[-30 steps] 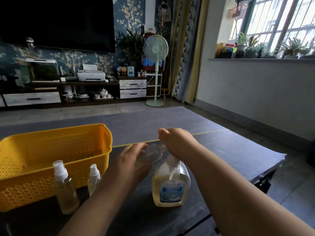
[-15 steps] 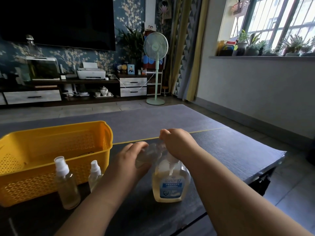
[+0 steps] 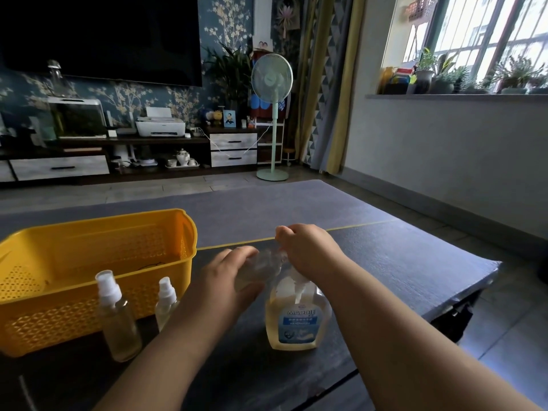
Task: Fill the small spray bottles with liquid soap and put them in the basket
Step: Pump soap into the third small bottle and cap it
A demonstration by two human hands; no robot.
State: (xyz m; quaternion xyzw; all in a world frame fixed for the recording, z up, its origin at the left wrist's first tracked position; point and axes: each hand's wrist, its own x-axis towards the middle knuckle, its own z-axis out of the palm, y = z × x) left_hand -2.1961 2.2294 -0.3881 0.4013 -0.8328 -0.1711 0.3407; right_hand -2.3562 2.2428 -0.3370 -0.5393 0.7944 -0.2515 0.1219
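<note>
- Left hand (image 3: 234,281) grips clear bottle (image 3: 262,262), tilted.
- Right hand (image 3: 310,250) curled over soap bottle (image 3: 296,324) top.
- Tall sprayer (image 3: 120,324), short sprayer (image 3: 166,301) stand at basket's (image 3: 59,310) 6 o'clock.

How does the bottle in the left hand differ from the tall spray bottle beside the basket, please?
The held bottle lies tilted in the left hand; the tall bottle stands upright. The held bottle looks nearly empty; the tall bottle holds yellowish liquid. The tall bottle wears a white spray cap; none shows on the held bottle. Both are clear.
</note>
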